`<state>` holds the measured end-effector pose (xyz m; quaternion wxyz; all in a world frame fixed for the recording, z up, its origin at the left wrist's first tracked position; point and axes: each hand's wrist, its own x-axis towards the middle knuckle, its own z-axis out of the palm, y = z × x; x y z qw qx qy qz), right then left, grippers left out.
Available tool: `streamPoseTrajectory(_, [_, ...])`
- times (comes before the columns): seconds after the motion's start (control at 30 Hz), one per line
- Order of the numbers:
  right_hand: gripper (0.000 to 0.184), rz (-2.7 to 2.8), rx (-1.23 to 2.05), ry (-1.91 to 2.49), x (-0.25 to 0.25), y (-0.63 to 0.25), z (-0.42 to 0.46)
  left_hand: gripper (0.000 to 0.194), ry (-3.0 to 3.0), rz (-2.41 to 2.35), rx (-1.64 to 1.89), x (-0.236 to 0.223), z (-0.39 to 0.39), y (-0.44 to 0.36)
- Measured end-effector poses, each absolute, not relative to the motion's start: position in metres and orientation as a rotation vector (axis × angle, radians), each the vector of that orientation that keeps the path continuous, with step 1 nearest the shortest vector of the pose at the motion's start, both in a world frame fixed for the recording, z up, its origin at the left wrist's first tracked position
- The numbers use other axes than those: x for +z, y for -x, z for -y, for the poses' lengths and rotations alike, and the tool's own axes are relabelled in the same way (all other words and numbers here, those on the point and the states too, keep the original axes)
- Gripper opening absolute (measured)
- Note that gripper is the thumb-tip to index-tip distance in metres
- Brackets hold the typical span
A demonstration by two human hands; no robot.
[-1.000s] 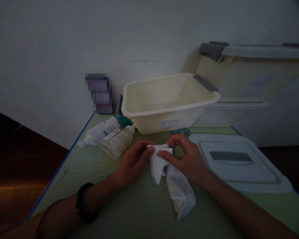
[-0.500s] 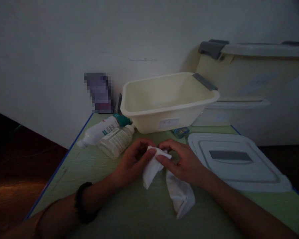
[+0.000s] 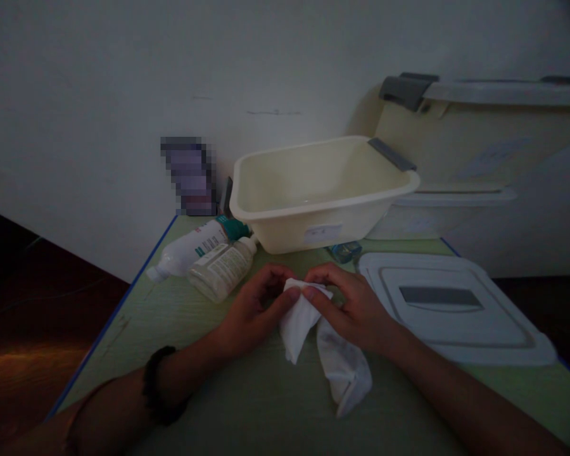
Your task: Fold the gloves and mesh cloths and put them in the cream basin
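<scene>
The left hand (image 3: 261,310) and right hand (image 3: 356,307) both pinched a white cloth (image 3: 297,329) over the counter (image 3: 251,405), a greyish cloth (image 3: 344,370) lying crumpled just beside.

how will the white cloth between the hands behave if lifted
The white cloth would likely be floppy, as its free end droops below the left hand and right hand. It's probably light for its size, since it looks thin where pinched.

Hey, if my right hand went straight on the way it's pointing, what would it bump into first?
Past the cloth your right hand pinches, probably your left hand; the two sit nearly tip to tip, though depth is hard to judge.
</scene>
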<state>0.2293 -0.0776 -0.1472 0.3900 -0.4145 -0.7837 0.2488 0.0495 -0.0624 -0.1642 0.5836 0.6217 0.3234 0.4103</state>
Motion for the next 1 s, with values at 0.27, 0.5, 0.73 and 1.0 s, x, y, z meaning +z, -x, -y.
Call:
streamPoseTrajectory(0.27, [0.01,2.022,0.693,1.068,-0.1445,-0.2297,0.0778,0.015,-1.462,-0.776,0.965,-0.1652,0.0622,-0.0477])
streamPoseTrajectory(0.5, [0.01,1.929,0.674,1.08,-0.1488,-0.2294,0.0785,0.018,-1.414,-0.768,0.925,-0.1615,0.0631,-0.0485])
streamPoseTrajectory(0.73, [0.004,1.831,0.625,1.062,-0.1489,-0.2301,0.0768,0.027,-1.569,-0.79,0.747,-0.1633,0.0625,-0.0456])
streamPoseTrajectory(1.0, [0.007,1.893,0.538,1.119,-0.1462,-0.2324,0.0771,0.02,-1.773,-0.891,0.872,-0.1565,0.0641,-0.0446])
